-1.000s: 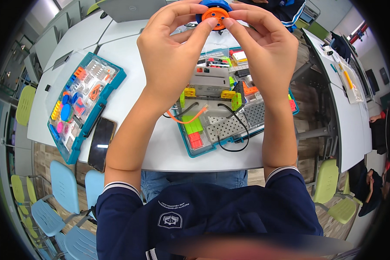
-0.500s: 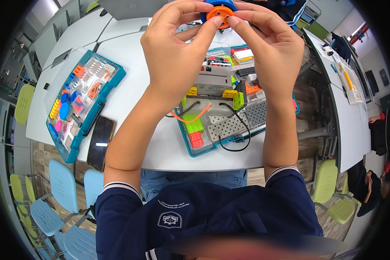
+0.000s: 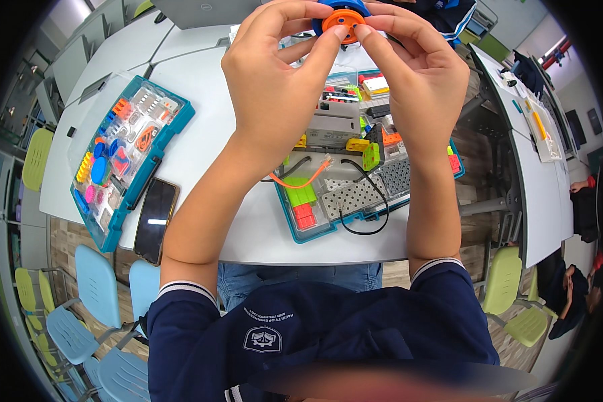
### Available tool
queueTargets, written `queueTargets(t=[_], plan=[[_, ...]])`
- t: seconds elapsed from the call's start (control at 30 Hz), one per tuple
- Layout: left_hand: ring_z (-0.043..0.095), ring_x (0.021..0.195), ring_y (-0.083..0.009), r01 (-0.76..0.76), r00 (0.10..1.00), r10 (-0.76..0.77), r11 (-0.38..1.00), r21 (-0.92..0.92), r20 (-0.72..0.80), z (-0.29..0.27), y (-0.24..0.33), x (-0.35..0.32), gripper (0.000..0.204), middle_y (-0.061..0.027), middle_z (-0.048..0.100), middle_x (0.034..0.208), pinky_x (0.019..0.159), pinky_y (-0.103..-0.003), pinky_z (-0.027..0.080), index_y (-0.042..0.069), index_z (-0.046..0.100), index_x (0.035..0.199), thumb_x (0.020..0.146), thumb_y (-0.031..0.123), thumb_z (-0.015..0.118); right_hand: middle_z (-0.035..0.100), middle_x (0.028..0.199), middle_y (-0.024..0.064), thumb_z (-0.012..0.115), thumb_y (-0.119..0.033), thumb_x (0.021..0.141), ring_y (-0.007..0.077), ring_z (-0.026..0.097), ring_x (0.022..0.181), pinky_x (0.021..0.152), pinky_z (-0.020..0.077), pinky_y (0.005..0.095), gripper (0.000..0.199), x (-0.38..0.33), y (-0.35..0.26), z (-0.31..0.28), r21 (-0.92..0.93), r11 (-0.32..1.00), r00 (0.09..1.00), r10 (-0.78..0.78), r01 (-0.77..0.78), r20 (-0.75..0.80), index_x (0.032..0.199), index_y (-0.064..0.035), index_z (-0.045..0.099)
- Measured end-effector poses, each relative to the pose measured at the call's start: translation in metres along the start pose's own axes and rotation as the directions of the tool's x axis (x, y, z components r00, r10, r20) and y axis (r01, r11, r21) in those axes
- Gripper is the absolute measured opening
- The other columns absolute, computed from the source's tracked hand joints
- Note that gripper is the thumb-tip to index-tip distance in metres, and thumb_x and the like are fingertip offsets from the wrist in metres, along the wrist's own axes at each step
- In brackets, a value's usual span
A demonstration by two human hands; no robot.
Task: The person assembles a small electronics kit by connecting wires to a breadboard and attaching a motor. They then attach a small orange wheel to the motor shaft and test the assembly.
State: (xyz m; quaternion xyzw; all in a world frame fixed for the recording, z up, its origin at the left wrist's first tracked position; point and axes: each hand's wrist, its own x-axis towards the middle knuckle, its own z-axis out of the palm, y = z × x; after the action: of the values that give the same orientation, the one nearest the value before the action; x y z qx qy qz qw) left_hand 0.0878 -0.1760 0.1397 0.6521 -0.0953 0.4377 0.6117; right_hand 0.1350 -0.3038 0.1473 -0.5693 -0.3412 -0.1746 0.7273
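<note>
Between both hands, raised over the far side of the table, are an orange plastic wheel [image 3: 345, 28] and a larger blue wheel [image 3: 359, 7] behind it. My left hand [image 3: 275, 74] grips their left side, its thumb on the orange face. From the other side my right hand [image 3: 422, 74] pinches them the same way. Beneath the hands a grey block-like unit [image 3: 335, 120] with yellow and lime connectors sits over an open teal parts case [image 3: 308, 234]. An orange cable [image 3: 305, 182] and a black cable [image 3: 385, 204] trail from around it.
A second teal case [image 3: 174, 127], with colourful parts in it, lies at the left on the white table [image 3: 201, 127]. Beside it rests a black phone [image 3: 157, 218]. A laptop [image 3: 204, 12] stands at the far edge. Blue chairs [image 3: 97, 281] are at the lower left.
Both wheels have shifted very slightly to the right, along with my left hand. My grip on them looks the same.
</note>
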Motion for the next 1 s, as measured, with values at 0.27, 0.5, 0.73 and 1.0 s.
queueTargets(t=[0.27, 0.5, 0.73, 1.0], plan=[[0.069, 0.108, -0.0222, -0.146, 0.989, 0.146, 0.989, 0.014, 0.012, 0.0, -0.016, 0.003, 0.019, -0.0165, 0.064, 0.122, 0.088, -0.033, 0.063, -0.006, 0.066, 0.107, 0.088, -0.007, 0.071, 0.063, 0.118, 0.0166, 0.068, 0.009, 0.089, 0.0161, 0.068, 0.099, 0.085, 0.0571, 0.0257, 0.009, -0.002, -0.001, 0.003, -0.031, 0.999, 0.999, -0.013, 0.013, -0.029, 0.097, 0.0137, 0.068], [0.069, 0.107, -0.0216, -0.169, 0.986, 0.168, 0.985, 0.044, 0.012, 0.0, -0.014, 0.003, 0.019, -0.0155, 0.064, 0.121, 0.087, -0.033, 0.063, -0.006, 0.065, 0.106, 0.088, -0.007, 0.071, 0.064, 0.116, 0.0159, 0.068, 0.009, 0.09, 0.0162, 0.068, 0.099, 0.086, 0.0577, 0.026, 0.009, 0.001, 0.007, 0.004, -0.064, 0.996, 0.997, -0.069, 0.068, -0.022, 0.098, 0.0129, 0.068], [0.069, 0.106, -0.0214, -0.157, 0.985, 0.146, 0.979, 0.128, 0.091, -0.006, -0.009, 0.005, 0.026, -0.013, 0.063, 0.118, 0.086, -0.032, 0.063, -0.005, 0.062, 0.109, 0.085, -0.009, 0.072, 0.066, 0.11, 0.0137, 0.07, 0.008, 0.09, 0.0147, 0.068, 0.096, 0.082, 0.0584, 0.0253, 0.009, 0.001, 0.006, 0.0, -0.091, 0.994, 0.998, -0.057, 0.057, -0.004, 0.098, 0.012, 0.067], [0.068, 0.1, -0.0197, -0.263, 0.95, 0.226, 0.951, 0.161, 0.216, -0.01, -0.008, 0.008, 0.047, -0.0138, 0.061, 0.119, 0.082, -0.03, 0.061, -0.003, 0.06, 0.123, 0.08, -0.008, 0.077, 0.068, 0.106, 0.0107, 0.071, 0.003, 0.092, 0.0136, 0.067, 0.098, 0.078, 0.0573, 0.0237, 0.014, 0.007, -0.011, -0.004, -0.014, 0.992, 0.992, 0.126, -0.126, 0.025, 0.104, 0.0095, 0.066]])
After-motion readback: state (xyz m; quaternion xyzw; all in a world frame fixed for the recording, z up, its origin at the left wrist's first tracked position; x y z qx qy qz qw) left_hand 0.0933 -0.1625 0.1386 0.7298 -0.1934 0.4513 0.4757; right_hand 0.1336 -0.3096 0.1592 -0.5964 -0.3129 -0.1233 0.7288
